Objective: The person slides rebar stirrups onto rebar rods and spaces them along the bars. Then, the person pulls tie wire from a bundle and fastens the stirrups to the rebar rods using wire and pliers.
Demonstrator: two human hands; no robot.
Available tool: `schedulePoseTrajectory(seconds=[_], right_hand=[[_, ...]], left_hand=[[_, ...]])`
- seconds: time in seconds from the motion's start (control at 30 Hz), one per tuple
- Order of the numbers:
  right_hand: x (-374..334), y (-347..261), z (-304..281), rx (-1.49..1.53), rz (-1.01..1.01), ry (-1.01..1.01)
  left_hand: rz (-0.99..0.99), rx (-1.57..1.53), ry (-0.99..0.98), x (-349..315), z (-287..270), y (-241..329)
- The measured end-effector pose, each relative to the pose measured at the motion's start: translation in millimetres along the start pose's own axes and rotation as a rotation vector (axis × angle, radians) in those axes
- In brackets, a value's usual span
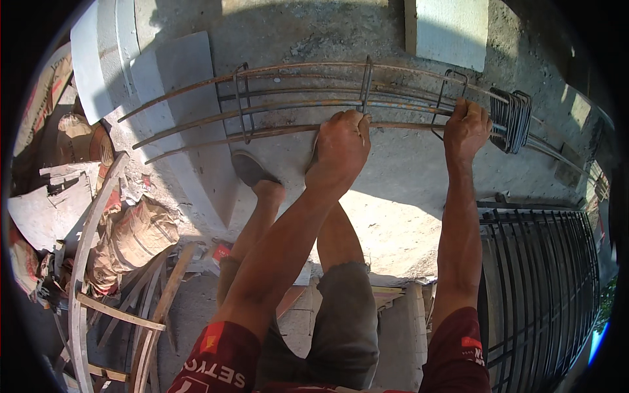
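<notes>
A rebar cage (288, 103) of long, rust-brown steel bars runs crosswise in front of me, with rectangular stirrups spaced along it. My left hand (344, 147) is closed on its near side, where the middle stirrup (365, 82) meets the near bar. Further right, my right hand (467, 131) grips the cage at another stirrup (447, 88); its fingers hide the exact contact. Just beyond that hand, a tight bunch of stirrups (514, 121) hangs around the bars. The left stirrup (244, 101) stands apart from both hands.
Steel grating (540, 281) lies at the right. Crumpled paper sacks (134, 245) and a curved wooden frame (80, 275) crowd the left. A pale board (173, 98) lies under the bars' left ends; another panel (452, 33) is at the far side. My shoe (252, 169) is close below the cage.
</notes>
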State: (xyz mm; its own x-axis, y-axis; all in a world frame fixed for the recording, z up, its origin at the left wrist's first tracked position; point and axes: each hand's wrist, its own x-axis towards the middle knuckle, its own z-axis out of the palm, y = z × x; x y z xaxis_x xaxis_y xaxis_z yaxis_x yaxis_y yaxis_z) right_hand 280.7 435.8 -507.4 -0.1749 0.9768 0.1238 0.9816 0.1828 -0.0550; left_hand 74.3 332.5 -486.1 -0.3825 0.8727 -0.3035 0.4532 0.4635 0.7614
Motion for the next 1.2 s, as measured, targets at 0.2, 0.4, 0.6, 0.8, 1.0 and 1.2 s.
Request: schedulePoseTrajectory(seconds=[0.2,0.4,0.6,0.8,1.0,1.2], right_hand=[[0,23,1,-0.018,0.018,-0.028],[-55,-12,-43,0.087,0.283,-0.129],[-277,-18,-145,0.309,0.675,-1.096],[-454,-18,-272,0.379,0.740,-1.592],[-509,-19,-292,0.487,0.584,-1.404],[-426,38,-332,0.545,0.950,-0.978]], left_hand=[[-0.209,-0.125,-0.147,0,20,20],[-0.243,-0.065,-0.129,-37,-24,-4],[-0.291,0.335,-0.301,-154,-166,-46],[-0.430,0.531,-0.212,-245,-302,-111],[-0.564,0.269,-0.297,-265,-356,-150],[0.085,0.428,-0.533,-208,-309,-12]])
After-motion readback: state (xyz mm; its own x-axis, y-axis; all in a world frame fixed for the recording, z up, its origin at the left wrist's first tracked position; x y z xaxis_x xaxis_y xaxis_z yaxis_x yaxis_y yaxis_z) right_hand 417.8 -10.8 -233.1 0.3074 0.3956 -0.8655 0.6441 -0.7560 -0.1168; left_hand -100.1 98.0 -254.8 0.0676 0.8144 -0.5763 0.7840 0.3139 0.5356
